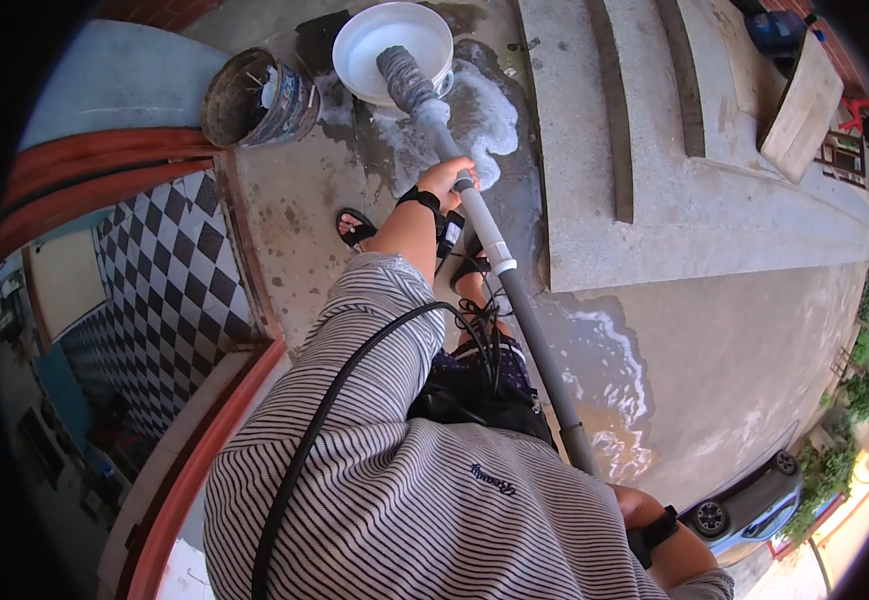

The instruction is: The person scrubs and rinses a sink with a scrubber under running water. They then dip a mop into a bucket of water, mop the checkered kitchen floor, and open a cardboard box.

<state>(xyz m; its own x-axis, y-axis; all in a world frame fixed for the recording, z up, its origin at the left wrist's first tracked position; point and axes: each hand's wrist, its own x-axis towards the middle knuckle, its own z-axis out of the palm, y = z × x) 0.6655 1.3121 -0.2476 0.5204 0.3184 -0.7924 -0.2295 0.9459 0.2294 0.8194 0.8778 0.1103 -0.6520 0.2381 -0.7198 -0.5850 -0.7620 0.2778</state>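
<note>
"Remote feed's up. What is my left hand (442,183) doing?"

"It reaches out ahead, and its fingers are wrapped around the mop (520,305), on the pale section of the pole (480,216) toward the head end. That grasp I can see clearly."

"And my right hand (638,506)?"

"Low down, tucked by the striped shirt (424,510), next to the other end of the pole. The fingers are behind the fabric from my camera, so I cannot tell whether they are clenched on it or released."

"Where does the mop lie?"

"I have it running slantwise, from my right side, past the black sandals (356,233) on my feet, up to the white bucket (344,55). The grey mop head (405,78) slants across the near rim, its tip over the bucket's interior. I can't make out if it touches the liquid."

"What else is around it?"

"White suds (497,115) are spread on the wet ground just beside the bucket, with more foamy water (622,400) to the right of the pole's darker part. A stained bucket (304,105) stands near the white one, on its left. Concrete steps (574,150) rise on the right, and well apart from all this I see a parked car (744,505)"
</note>
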